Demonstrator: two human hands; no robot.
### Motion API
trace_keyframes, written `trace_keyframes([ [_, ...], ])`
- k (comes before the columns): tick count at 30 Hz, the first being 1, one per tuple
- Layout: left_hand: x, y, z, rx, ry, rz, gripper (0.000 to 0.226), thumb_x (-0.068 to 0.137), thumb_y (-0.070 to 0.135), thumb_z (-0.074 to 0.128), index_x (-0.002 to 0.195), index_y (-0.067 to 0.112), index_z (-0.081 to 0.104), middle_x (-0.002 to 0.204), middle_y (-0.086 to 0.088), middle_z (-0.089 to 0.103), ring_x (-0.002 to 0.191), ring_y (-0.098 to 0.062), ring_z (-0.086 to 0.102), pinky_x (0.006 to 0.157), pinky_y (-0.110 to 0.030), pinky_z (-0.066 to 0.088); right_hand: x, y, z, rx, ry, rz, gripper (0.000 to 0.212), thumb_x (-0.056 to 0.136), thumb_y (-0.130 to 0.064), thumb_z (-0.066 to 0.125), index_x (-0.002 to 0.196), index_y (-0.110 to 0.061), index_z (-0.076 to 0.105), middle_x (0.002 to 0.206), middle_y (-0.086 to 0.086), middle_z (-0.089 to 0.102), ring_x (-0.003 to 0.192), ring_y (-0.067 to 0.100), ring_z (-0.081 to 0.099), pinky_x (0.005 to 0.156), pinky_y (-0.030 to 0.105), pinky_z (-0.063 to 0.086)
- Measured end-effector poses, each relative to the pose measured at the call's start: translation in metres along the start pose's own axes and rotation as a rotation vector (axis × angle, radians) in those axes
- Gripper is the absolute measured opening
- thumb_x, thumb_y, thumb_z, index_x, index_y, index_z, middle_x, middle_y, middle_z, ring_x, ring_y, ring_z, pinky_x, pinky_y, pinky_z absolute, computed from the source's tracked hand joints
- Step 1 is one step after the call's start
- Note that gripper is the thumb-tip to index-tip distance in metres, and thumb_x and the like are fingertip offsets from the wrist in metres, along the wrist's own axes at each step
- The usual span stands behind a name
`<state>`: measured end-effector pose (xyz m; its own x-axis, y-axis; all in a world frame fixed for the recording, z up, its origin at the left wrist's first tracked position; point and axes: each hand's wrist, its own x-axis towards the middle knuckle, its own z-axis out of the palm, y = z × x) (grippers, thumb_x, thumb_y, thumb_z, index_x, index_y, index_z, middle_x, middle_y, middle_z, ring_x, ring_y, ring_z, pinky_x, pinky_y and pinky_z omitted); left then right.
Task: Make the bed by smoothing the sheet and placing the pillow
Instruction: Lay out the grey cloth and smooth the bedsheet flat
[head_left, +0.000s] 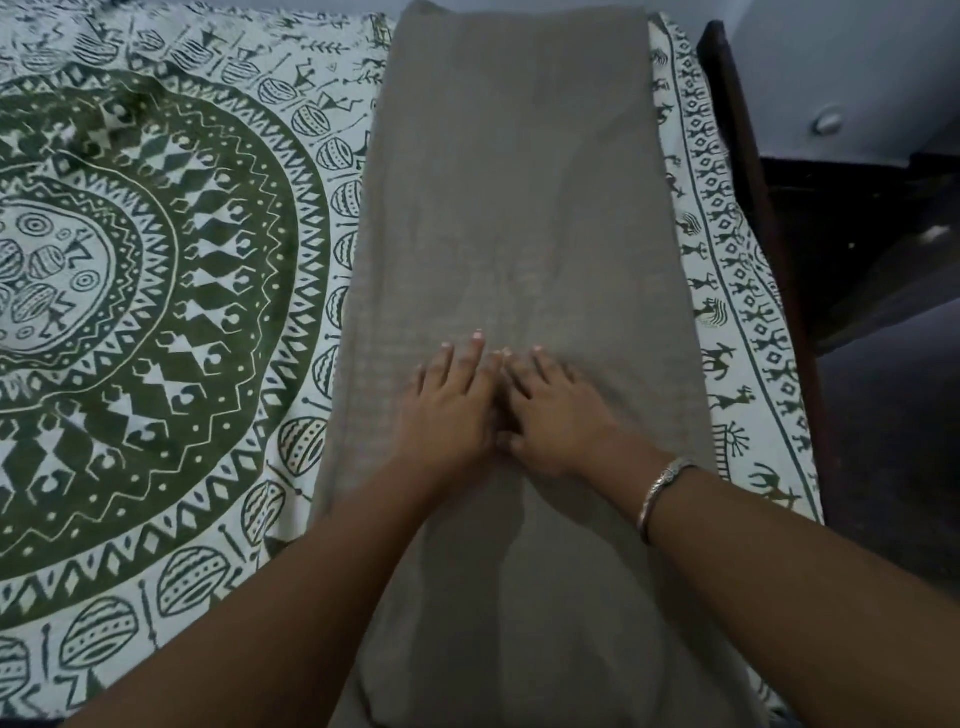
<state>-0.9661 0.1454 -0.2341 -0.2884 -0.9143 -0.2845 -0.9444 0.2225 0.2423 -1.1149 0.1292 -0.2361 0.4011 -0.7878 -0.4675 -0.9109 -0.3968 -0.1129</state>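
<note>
The left hand and right hand are laid flat just below the frame's centre, thumbs touching, fingers straight, nothing gripped. They are pressed on a long grey cloth, perhaps a folded blanket, spread over the patterned sheet that fills the left of the frame

Legible text/labels/nos./brands: none. Ref. printed sheet: figure & pattern motifs only, no lettering.
</note>
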Motion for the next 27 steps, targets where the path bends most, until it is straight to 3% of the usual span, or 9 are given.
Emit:
trace_keyframes([
  [3,-0.001,-0.015,0.023,0.111,-0.161,-0.044,0.068,0.095,0.058,0.026,0.151,0.034,-0.003,0.158,0.006,-0.015,0.146,-0.027,-0.009,0.112,-0.057,0.003,0.001,0.016,0.02,0.023,0.003,0.063,0.08,0.089,-0.067,0.034,0.151,-0.037,-0.006,0.16,-0.007,-0.015,0.147,0.03,-0.012,0.115,0.055,0.002],
  [6,-0.013,-0.029,0.027,0.122,-0.159,-0.189,0.069,0.091,0.067,0.015,0.148,0.038,-0.012,0.156,0.006,-0.023,0.143,-0.036,-0.018,0.106,-0.068,-0.004,-0.008,0.036,0.031,0.126,0.085,0.339,0.085,0.083,-0.08,0.023,0.149,-0.04,-0.013,0.159,-0.005,-0.02,0.145,0.039,-0.014,0.113,0.058,-0.003],
  [9,-0.015,-0.02,0.025,0.073,-0.007,-0.156,0.065,0.094,0.058,0.021,0.151,0.03,0.008,0.16,-0.006,0.002,0.141,-0.047,0.008,0.101,-0.074,0.011,-0.016,0.037,0.03,0.181,0.137,0.54,0.091,0.083,-0.08,0.02,0.152,-0.03,-0.01,0.159,0.007,-0.017,0.143,0.045,-0.012,0.113,0.06,-0.003],
  [11,-0.02,-0.009,0.034,0.133,-0.05,0.079,0.062,0.089,0.051,0.031,0.145,0.024,0.029,0.151,-0.01,0.034,0.13,-0.045,0.04,0.09,-0.075,0.032,-0.022,0.024,0.037,0.099,0.21,0.382,0.087,0.085,-0.076,0.022,0.153,-0.028,-0.004,0.16,0.012,-0.01,0.144,0.044,-0.005,0.112,0.06,0.003],
  [14,-0.035,0.006,0.053,0.182,-0.109,0.126,0.069,0.083,0.052,0.036,0.142,0.016,0.036,0.148,-0.012,0.039,0.13,-0.042,0.042,0.094,-0.071,0.032,-0.037,0.008,0.061,0.036,0.185,0.005,0.078,0.086,-0.064,0.022,0.152,-0.023,0.02,0.159,0.005,0.018,0.144,0.039,0.019,0.11,0.062,0.022],
  [17,-0.057,0.008,0.065,0.219,-0.069,0.13,0.078,0.082,0.062,0.033,0.146,0.018,0.033,0.153,-0.008,0.03,0.136,-0.041,0.033,0.101,-0.069,0.025,-0.057,0.017,0.076,0.097,0.186,0.18,0.082,0.082,-0.072,0.019,0.152,-0.03,0.018,0.16,0.004,0.016,0.144,0.04,0.015,0.115,0.056,0.015],
  [21,-0.081,0.016,0.069,0.091,-0.05,-0.173,0.093,0.077,0.075,0.021,0.152,0.019,0.014,0.159,-0.008,0.009,0.143,-0.042,0.011,0.108,-0.065,0.004,-0.085,0.024,0.081,0.167,0.215,0.508,0.085,0.084,-0.076,0.014,0.153,-0.029,-0.003,0.161,0.01,-0.008,0.145,0.041,-0.008,0.116,0.051,-0.006],
  [23,-0.093,0.037,0.072,0.102,-0.112,-0.039,0.094,0.077,0.072,0.027,0.149,0.011,0.023,0.157,-0.012,0.016,0.141,-0.044,0.018,0.106,-0.067,0.013,-0.098,0.013,0.084,0.122,0.22,0.404,0.082,0.086,-0.072,0.014,0.153,-0.027,0.001,0.16,0.014,-0.003,0.144,0.043,-0.003,0.114,0.055,-0.007],
  [27,-0.112,0.074,0.087,0.137,-0.131,0.178,0.092,0.075,0.066,0.037,0.143,0.004,0.037,0.152,-0.015,0.031,0.137,-0.038,0.033,0.105,-0.066,0.021,-0.127,0.004,0.11,0.052,0.294,0.065,0.074,0.085,-0.059,0.029,0.149,-0.023,0.033,0.155,0.007,0.03,0.142,0.036,0.025,0.112,0.057,0.014],
])
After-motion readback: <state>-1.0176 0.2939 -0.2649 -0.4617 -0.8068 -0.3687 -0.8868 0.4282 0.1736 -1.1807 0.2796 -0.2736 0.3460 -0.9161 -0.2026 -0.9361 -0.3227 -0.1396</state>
